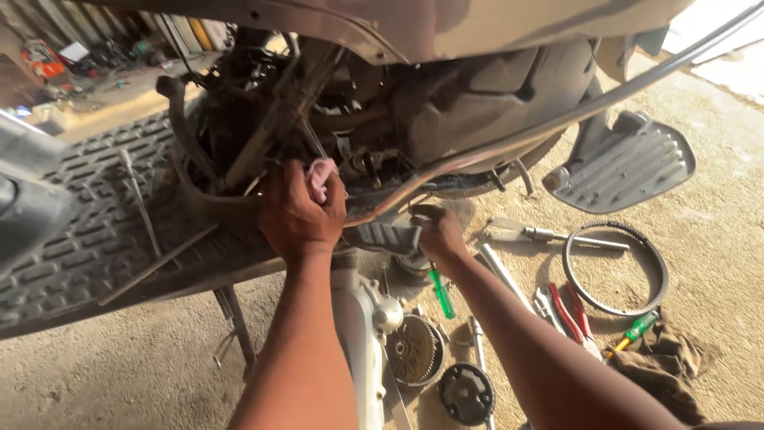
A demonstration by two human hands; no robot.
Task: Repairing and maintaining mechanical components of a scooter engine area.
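Ahead of the fingers [318, 179] hoses and frame tubes [270, 127] crowd the engine bay [374, 135] — tight gaps only; below them lies open concrete floor [111, 374] — tools [557, 310] clutter the right.

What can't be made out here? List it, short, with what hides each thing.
Head view, the only one:
- Right hand: its fingertips are tucked under the scooter frame, so what they grip is hidden.
- Left hand: it covers most of the pink rag; the part being wiped is hidden.
- Engine bay: deep shadow blurs the parts.
- Green screwdriver: the right forearm covers its tip.
- Round clutch part: partly cut off by the bottom edge.
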